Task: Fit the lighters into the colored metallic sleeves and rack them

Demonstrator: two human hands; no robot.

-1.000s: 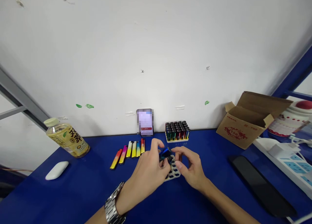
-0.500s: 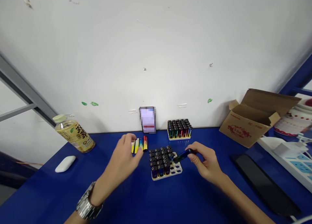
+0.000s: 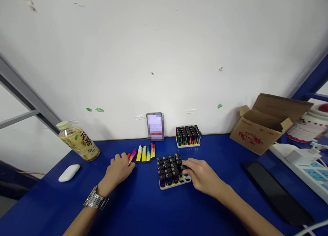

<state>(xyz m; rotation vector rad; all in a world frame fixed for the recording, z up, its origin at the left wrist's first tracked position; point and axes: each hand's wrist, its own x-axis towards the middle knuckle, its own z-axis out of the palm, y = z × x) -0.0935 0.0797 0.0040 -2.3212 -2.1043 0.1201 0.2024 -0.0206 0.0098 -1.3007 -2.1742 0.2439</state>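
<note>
My right hand (image 3: 202,176) pinches the black top of a lighter (image 3: 182,167), which stands at the right side of a white holder (image 3: 176,185). Upright lighters (image 3: 168,171) with black tops fill most of this holder. My left hand (image 3: 118,169), with a metal watch on its wrist, rests low over the desk, fingers curled around a red lighter (image 3: 128,155) that they partly cover. Beside its fingertips a pink and yellow lighter (image 3: 132,155) lies slanted. Several yellow, blue and red lighters (image 3: 144,153) lie in a row to the right of it.
A second holder full of lighters (image 3: 189,136) stands by the wall, right of a propped phone (image 3: 155,126). At left are a drink bottle (image 3: 79,142) and a white case (image 3: 69,172). An open carton (image 3: 256,130), a black phone (image 3: 276,193) and a power strip (image 3: 302,160) occupy the right.
My right hand has moved left and brought its lighter upright into the holder. My left hand has drawn left and down, uncovering the row of lighters, and its fingers have curled.
</note>
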